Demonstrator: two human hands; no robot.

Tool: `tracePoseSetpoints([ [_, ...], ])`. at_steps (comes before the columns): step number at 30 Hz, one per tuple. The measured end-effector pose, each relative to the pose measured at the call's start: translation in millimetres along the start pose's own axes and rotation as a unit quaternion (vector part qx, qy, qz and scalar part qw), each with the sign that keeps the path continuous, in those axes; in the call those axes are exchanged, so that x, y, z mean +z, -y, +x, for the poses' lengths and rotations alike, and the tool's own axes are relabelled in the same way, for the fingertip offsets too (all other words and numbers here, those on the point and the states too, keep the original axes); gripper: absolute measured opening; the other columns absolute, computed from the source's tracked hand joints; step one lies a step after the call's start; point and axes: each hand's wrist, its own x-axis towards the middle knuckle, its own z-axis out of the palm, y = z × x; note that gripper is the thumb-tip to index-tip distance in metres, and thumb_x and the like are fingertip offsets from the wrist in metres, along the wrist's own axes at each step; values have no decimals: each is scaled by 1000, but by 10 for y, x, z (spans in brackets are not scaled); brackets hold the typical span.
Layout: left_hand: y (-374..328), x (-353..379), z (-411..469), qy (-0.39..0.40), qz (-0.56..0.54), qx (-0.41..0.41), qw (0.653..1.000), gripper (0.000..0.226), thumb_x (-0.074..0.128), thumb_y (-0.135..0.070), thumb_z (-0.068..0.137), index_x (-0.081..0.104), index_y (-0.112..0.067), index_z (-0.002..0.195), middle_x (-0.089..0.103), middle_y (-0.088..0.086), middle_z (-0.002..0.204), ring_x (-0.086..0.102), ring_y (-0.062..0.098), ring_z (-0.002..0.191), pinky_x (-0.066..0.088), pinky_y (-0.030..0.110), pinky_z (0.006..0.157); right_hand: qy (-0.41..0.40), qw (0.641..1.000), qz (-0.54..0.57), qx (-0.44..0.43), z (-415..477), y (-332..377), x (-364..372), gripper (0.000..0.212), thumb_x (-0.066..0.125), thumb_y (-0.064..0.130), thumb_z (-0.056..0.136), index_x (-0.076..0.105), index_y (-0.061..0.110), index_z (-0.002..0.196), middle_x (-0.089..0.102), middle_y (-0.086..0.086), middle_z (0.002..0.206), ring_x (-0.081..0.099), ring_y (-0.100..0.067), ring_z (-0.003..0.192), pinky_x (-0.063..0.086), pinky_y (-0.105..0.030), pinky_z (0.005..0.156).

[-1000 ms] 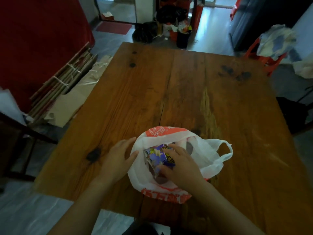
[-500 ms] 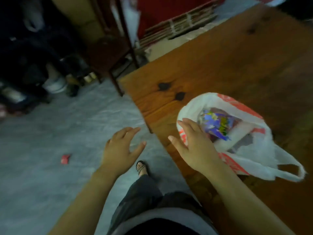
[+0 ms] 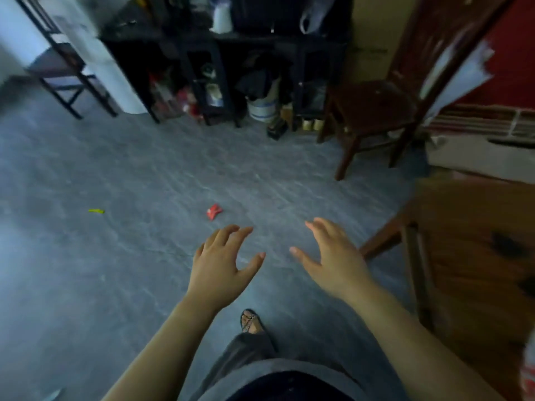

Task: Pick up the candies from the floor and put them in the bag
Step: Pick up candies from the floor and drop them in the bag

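A red candy wrapper (image 3: 214,211) lies on the grey floor (image 3: 115,256), just beyond my fingertips. Further left on the floor lies a small yellow-green candy (image 3: 96,211). My left hand (image 3: 221,263) hovers over the floor with fingers spread and nothing in it. My right hand (image 3: 330,256) is also open and empty, held out beside the table's corner. Only a sliver of the white and red bag (image 3: 528,374) shows at the lower right edge, on the wooden table (image 3: 477,256).
A dark wooden chair (image 3: 373,111) stands ahead on the right. A black shelf unit (image 3: 220,68) crowded with clutter lines the far wall. Another dark chair (image 3: 63,73) is at the far left. My sandalled foot (image 3: 251,322) is on the floor below my hands.
My view has swung left from the table to the floor. My right hand left the bag and both hands now reach out open over the floor toward the red candy.
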Motion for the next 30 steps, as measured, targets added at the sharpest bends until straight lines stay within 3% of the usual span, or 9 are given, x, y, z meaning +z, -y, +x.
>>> tracePoseSetpoints([
  [11, 1448, -938, 929, -75, -16, -96, 992, 72, 24, -71, 75, 41, -33, 134, 47, -3, 138, 41, 19, 127, 38, 44, 101, 52, 992, -26, -113, 1704, 1444, 212, 67, 40, 56, 89, 24, 20, 144, 19, 0, 154, 14, -16, 141, 15, -29, 114],
  [21, 1991, -956, 2113, -61, -43, -164, 984, 71, 25, -71, 77, 40, -33, 135, 47, -4, 137, 43, 18, 126, 38, 44, 103, 115, 980, -39, -156, 3316, 1705, 365, 65, 45, 52, 89, 29, 18, 142, 24, -1, 152, 19, -18, 140, 19, -29, 112],
  [30, 2490, -875, 3412, -29, -73, -278, 957, 71, 24, -71, 78, 38, -33, 136, 47, -3, 137, 45, 21, 124, 41, 44, 101, 224, 956, -74, -176, 5030, 1704, 539, 64, 44, 52, 89, 31, 17, 141, 26, -2, 151, 20, -19, 140, 23, -32, 112],
])
